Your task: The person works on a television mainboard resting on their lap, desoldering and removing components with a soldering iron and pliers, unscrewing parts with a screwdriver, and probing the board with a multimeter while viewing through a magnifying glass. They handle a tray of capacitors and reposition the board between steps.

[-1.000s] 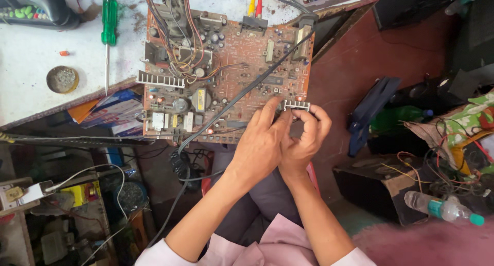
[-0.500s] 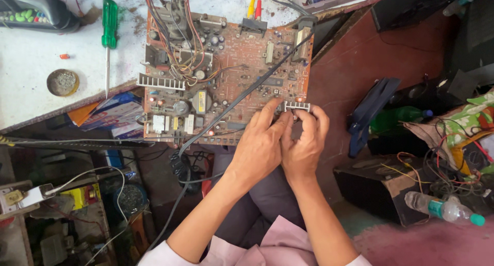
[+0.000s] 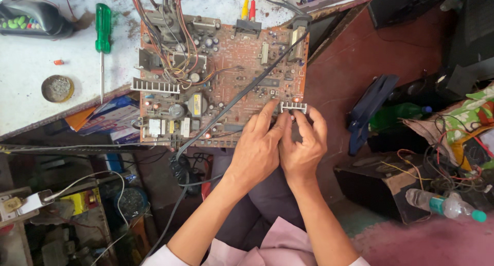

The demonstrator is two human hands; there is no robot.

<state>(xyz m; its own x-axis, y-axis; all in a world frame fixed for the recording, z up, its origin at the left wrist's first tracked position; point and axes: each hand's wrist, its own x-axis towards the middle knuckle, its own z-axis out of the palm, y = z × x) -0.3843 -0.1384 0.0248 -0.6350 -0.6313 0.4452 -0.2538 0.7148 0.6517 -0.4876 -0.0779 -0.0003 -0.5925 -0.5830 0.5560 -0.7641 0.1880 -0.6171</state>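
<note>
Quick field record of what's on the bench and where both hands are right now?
left hand: fingers on the circuit board beside the heatsink
right hand: fingers at the heatsink, near board edge
board: partly on the white bench, hanging over its edge
cable: black, diagonal across board
screwdriver: green handle, left of board
tin: round, on bench
bottle: floor, right

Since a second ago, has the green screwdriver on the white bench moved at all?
No. The green screwdriver lies in the same spot as before, handle away from the person, beside the round tin and left of the circuit board.
</note>
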